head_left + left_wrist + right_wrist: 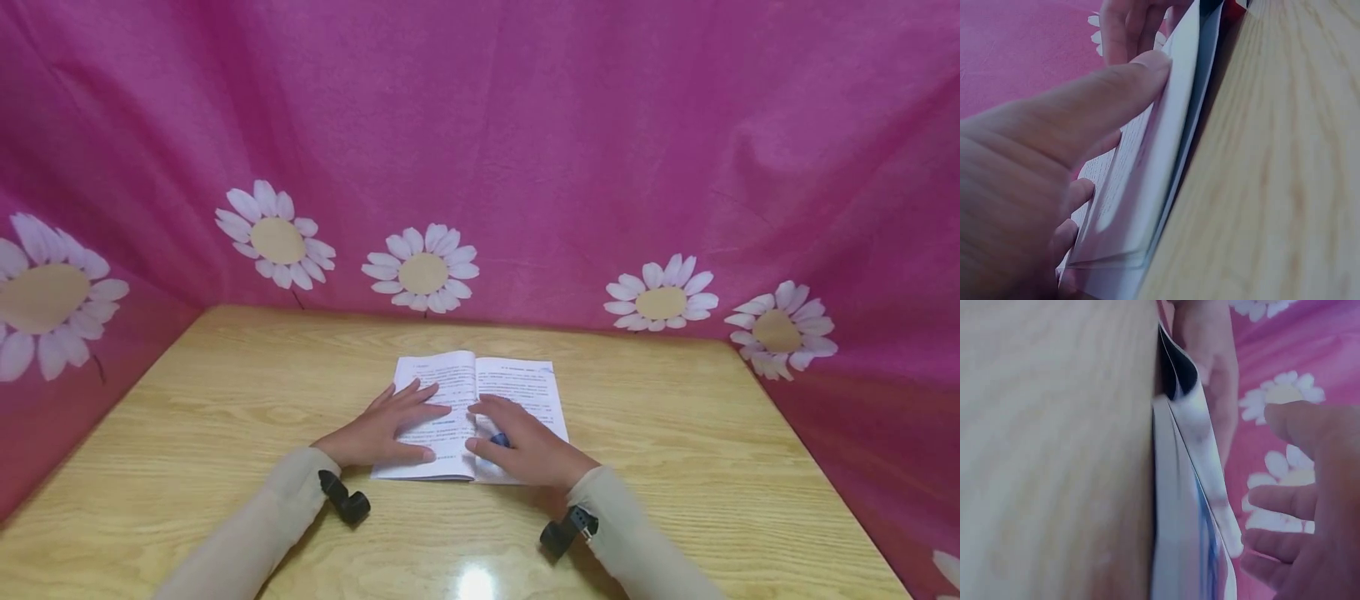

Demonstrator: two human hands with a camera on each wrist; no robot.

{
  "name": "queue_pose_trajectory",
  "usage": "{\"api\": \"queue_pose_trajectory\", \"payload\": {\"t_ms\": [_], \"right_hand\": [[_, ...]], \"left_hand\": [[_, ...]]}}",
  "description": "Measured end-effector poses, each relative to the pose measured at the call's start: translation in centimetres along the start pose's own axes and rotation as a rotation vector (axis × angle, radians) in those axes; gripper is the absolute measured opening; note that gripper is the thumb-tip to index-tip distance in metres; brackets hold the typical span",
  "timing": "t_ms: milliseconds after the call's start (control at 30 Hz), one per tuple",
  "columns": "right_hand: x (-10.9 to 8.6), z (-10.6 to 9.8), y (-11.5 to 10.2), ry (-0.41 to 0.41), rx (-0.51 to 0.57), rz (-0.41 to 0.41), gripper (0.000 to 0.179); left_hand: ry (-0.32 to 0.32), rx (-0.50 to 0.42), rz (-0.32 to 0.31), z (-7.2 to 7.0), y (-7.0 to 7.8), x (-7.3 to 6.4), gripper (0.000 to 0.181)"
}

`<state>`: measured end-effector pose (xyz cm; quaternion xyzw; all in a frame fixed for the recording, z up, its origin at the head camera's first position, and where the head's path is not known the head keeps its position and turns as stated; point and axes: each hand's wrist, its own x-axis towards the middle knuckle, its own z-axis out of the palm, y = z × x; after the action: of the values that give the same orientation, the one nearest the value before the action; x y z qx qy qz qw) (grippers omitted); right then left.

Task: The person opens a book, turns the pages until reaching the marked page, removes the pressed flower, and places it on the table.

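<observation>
An open book [517, 375] with printed text lies flat on the wooden table. Across its left page my left hand [382, 429] rests with the fingers spread; in the left wrist view its thumb lies straight along the near edge of the pages [1147, 181]. My right hand [534, 450] hovers over the right page close to the spine, thumb and fingers loosely bent and apart. A blue patch [500, 439] shows on that page between thumb and fingers. In the right wrist view, nothing is between the right fingers [1282, 501], and the left page [1207, 450] bows up near the spine.
The wooden table [660, 417] extends around the book on all sides. A pink cloth [525, 150] with large white flowers hangs behind the table and along both sides. Each wrist wears a black strap-on camera [352, 507] over a beige sleeve [258, 521].
</observation>
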<state>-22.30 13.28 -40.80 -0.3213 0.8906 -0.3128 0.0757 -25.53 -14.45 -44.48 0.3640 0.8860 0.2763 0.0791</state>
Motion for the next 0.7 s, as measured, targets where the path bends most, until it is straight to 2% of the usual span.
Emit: {"api": "queue_pose_trajectory", "payload": {"t_ms": [100,200,300,467,600,700], "right_hand": [[-0.2,-0.7,0.7,0.021,-0.007,0.094,0.068],[-0.6,-1.6,1.6,0.02,0.03,0.235,0.078],[-0.9,-2.2,2.8,0.021,0.007,0.306,0.091],[-1.4,-2.9,4.9,-0.014,-0.091,0.355,0.113],[-1.6,-3.1,5.7,-0.041,-0.085,0.379,0.121],[-1.6,-3.3,5.8,-0.043,-0.09,0.365,0.122]], "left_hand": [[-0.005,0.014,-0.004,0.0,0.0,0.0,0.071],[-0.012,0.02,-0.021,0.0,0.1,0.0,0.071],[-0.018,0.019,-0.035,0.0,0.2,0.0,0.071],[-0.018,0.025,-0.04,0.0,0.3,0.0,0.072],[-0.022,0.028,-0.038,0.0,0.2,0.1,0.071],[-0.017,0.032,-0.034,-0.1,0.2,0.2,0.071]]}}
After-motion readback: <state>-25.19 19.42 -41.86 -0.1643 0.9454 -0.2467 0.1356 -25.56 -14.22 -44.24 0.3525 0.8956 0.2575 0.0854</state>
